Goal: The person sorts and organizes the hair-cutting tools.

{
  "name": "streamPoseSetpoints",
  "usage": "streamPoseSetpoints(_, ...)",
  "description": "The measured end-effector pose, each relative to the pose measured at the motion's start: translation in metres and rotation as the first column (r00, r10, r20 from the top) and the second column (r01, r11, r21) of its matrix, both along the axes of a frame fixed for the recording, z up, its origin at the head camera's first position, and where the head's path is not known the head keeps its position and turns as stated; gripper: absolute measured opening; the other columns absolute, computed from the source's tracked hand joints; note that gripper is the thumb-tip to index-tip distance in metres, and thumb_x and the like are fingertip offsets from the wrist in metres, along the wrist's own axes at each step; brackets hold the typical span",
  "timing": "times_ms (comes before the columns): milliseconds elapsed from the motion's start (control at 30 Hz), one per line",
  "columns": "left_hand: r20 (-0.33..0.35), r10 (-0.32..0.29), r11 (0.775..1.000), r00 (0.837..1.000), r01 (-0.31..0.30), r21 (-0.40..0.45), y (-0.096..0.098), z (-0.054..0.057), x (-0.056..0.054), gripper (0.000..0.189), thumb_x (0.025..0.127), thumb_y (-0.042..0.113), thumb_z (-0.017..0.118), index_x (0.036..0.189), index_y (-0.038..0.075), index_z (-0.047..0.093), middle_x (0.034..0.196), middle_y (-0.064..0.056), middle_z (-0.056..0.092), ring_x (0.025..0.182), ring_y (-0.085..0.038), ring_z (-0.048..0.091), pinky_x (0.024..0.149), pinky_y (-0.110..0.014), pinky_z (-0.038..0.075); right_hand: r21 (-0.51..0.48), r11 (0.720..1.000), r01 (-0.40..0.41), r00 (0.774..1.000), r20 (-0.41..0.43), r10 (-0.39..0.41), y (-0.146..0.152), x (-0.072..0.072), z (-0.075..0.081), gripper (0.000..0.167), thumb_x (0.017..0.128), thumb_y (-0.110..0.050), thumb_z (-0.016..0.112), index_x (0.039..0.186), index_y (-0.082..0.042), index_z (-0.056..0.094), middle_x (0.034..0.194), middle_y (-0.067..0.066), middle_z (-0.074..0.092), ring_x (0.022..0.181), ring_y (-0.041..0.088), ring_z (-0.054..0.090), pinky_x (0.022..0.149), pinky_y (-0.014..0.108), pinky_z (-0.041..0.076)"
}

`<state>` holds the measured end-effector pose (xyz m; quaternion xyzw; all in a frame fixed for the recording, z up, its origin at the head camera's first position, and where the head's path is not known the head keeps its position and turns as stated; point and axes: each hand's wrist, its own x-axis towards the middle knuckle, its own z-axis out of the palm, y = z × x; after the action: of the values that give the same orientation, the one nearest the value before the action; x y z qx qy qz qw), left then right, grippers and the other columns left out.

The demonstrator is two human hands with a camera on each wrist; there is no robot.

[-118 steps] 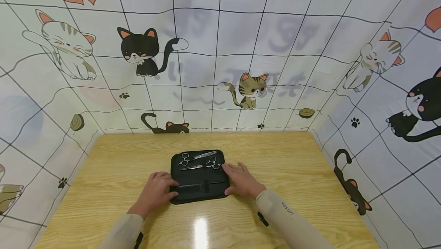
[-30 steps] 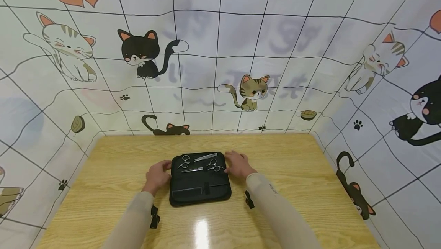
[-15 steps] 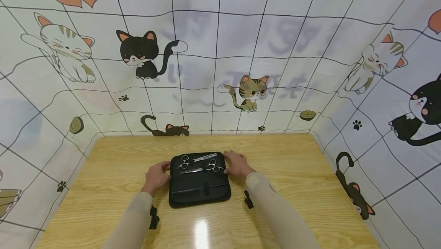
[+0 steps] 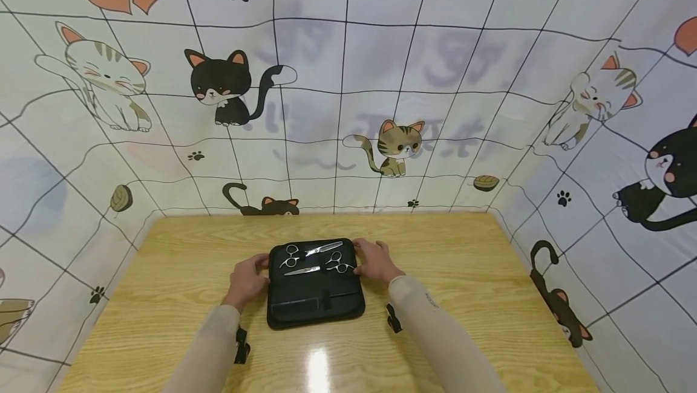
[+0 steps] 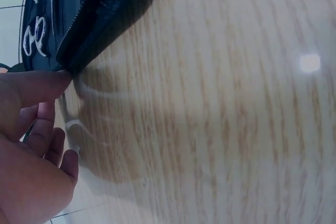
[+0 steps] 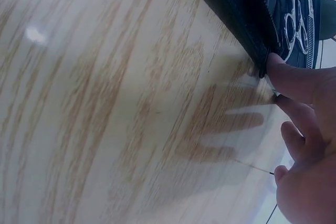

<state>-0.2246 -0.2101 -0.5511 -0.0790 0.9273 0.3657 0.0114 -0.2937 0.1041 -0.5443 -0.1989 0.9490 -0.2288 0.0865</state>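
Observation:
A black zip case (image 4: 316, 291) lies open and flat on the wooden table, holding two pairs of silver scissors. The upper scissors (image 4: 323, 249) point right and the lower scissors (image 4: 302, 271) point left; black holders cover their middles. My left hand (image 4: 247, 280) holds the case's left edge near the far end, its thumb (image 5: 47, 85) at the zipped rim. On the opposite side, my right hand (image 4: 376, 261) holds the right edge, with the thumb (image 6: 289, 77) against the rim. Remaining fingers curl beside the case, some partly hidden.
The light wooden table (image 4: 435, 260) meets a white grid-patterned wall covering (image 4: 327, 109) with cartoon cats at the back and sides. A bright reflection (image 4: 318, 369) shows near the front. Black straps (image 4: 393, 317) hang below both sleeves.
Since the oldest frame, both hands have slid away from me along the case's sides, and the left hand has come off its lower corner. Over the last second almost nothing moves.

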Motion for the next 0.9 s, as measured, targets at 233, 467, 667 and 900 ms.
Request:
streamPoseSetpoints(233,0.009,-0.01,1.0,1.0,0.01,0.03,-0.0018,-0.0035,0.0014,0.059,0.076,-0.005,0.067,0.134,0.003,0.054,0.121,-0.015,0.069,0.126,-0.041,0.054,0.105,-0.064,0.029,0.025,1.0,0.008,1.0,0.002,-0.008,-0.0005,0.0002,-0.0005,0.07,0.078,-0.015,0.082,0.14,-0.008,0.048,0.134,0.007,0.062,0.129,0.023,0.055,0.117,0.056,0.019)
streamPoseSetpoints(467,-0.007,-0.015,0.999,1.0,0.015,0.032,-0.0026,-0.0023,0.0025,0.06,0.076,-0.005,0.069,0.134,0.004,0.054,0.119,-0.015,0.07,0.121,-0.039,0.057,0.105,-0.065,0.029,0.003,1.0,0.009,1.0,-0.002,-0.009,0.001,0.0006,-0.0003,0.071,0.079,-0.012,0.081,0.142,-0.011,0.049,0.132,0.005,0.064,0.127,0.025,0.056,0.118,0.055,0.018)
streamPoseSetpoints(667,-0.03,-0.018,1.0,0.999,0.018,0.023,-0.003,-0.0039,0.0029,0.061,0.075,-0.006,0.07,0.133,0.004,0.053,0.117,-0.014,0.071,0.124,-0.039,0.056,0.105,-0.064,0.03,0.008,1.0,0.016,1.0,-0.016,-0.016,0.0009,0.0011,-0.002,0.069,0.08,-0.012,0.08,0.142,-0.011,0.049,0.128,0.005,0.066,0.126,0.026,0.057,0.117,0.054,0.019)
streamPoseSetpoints(900,-0.067,-0.023,1.0,0.997,0.023,-0.007,-0.0029,-0.0051,0.003,0.061,0.073,-0.006,0.071,0.132,0.002,0.055,0.113,-0.015,0.072,0.119,-0.038,0.059,0.101,-0.061,0.038,-0.017,1.0,0.016,0.999,-0.042,-0.017,-0.0016,0.003,-0.0014,0.069,0.077,-0.01,0.081,0.14,-0.008,0.05,0.122,0.009,0.069,0.122,0.029,0.058,0.116,0.055,0.022)
